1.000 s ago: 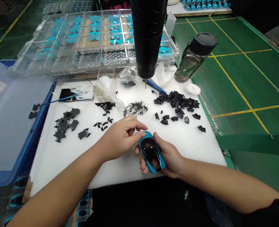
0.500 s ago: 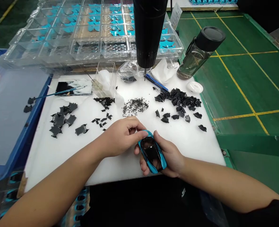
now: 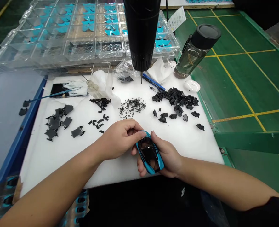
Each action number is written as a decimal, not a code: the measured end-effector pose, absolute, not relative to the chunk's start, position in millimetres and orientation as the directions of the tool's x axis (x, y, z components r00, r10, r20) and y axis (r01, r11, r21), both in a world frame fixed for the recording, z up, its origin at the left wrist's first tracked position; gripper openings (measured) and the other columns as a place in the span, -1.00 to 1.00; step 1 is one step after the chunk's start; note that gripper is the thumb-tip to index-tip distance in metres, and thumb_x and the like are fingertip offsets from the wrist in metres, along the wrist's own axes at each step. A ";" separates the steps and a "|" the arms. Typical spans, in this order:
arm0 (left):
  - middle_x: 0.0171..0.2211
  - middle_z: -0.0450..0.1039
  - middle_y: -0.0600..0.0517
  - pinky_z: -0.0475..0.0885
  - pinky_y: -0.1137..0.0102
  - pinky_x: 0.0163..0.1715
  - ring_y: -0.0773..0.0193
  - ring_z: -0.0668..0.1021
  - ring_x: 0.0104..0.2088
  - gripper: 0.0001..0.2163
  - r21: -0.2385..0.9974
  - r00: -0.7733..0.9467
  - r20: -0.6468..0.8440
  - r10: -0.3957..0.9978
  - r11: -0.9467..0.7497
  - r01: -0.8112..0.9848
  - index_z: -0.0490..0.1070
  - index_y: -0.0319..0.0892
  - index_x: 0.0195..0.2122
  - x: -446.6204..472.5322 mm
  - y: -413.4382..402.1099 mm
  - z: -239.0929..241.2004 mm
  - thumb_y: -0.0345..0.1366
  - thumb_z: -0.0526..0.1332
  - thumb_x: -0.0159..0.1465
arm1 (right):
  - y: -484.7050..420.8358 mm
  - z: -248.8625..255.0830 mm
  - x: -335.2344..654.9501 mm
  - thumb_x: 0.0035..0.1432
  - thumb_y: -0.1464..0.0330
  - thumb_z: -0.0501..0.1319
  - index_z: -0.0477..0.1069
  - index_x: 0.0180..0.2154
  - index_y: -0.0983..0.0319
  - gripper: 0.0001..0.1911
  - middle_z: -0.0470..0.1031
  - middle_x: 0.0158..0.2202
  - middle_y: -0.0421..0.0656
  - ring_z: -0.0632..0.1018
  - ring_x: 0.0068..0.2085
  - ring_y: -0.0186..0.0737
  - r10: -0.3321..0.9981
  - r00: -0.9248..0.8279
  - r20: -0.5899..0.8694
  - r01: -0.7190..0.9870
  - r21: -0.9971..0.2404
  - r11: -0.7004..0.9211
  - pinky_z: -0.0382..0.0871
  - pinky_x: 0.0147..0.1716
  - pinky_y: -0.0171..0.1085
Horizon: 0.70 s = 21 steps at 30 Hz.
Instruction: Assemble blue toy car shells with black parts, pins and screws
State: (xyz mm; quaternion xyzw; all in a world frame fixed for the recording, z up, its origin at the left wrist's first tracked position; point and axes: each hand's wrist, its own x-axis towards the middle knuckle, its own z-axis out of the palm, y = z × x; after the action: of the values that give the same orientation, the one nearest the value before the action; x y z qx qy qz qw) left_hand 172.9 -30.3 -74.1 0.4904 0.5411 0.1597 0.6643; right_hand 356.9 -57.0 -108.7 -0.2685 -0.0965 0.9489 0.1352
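Observation:
A blue toy car body with a glossy dark top is held between both hands above the near edge of the white work surface. My right hand wraps around its right side and underside, the fingers showing beneath its left edge. The thumb and fingers of my left hand pinch the far end of the body; whether a small part sits under those fingertips is hidden. Just beyond the left hand lies a pile of tiny black screws. A black electric screwdriver hangs bit-down over the board.
Black plastic parts lie in groups at left, centre left and right. Behind them are a clear box, blue pen, white oval case and bottle. A clear compartment tray spans the back.
The scene has shifted slightly left in view, the screwdriver with it. Both hands keep the same grip on the toy car body, with barely any visible movement.

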 end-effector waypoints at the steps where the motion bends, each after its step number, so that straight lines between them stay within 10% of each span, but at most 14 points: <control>1: -0.60 0.46 0.13 0.36 0.49 -0.56 0.36 0.49 -0.61 -0.75 0.825 0.364 -0.562 0.743 0.468 0.318 0.42 -0.15 -0.32 173.0 -30.4 -74.6 -0.05 0.24 0.25 | -56.8 -108.2 356.8 0.35 -0.12 -0.26 0.44 -0.18 0.40 -0.20 0.53 -0.49 0.03 0.59 -0.48 -0.20 0.306 -0.818 -0.487 -0.201 -0.257 -0.945 0.47 -0.41 -0.33; 21: -0.57 0.49 0.09 0.39 0.46 -0.56 0.34 0.52 -0.62 -0.80 0.847 0.403 -0.529 0.747 0.497 0.190 0.42 -0.18 -0.35 172.3 -28.9 -78.2 -0.13 0.25 0.24 | -54.7 -106.1 358.7 0.38 -0.07 -0.31 0.48 -0.19 0.43 -0.17 0.52 -0.50 0.03 0.58 -0.49 -0.23 0.297 -0.844 -0.448 -0.229 -0.199 -0.953 0.46 -0.47 -0.36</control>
State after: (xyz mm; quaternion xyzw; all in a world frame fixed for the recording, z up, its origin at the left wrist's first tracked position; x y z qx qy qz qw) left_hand 172.3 -28.9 -78.2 0.4604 0.5087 0.1989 0.6998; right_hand 358.7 -54.7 -106.1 -0.2436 -0.0690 0.9576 0.1373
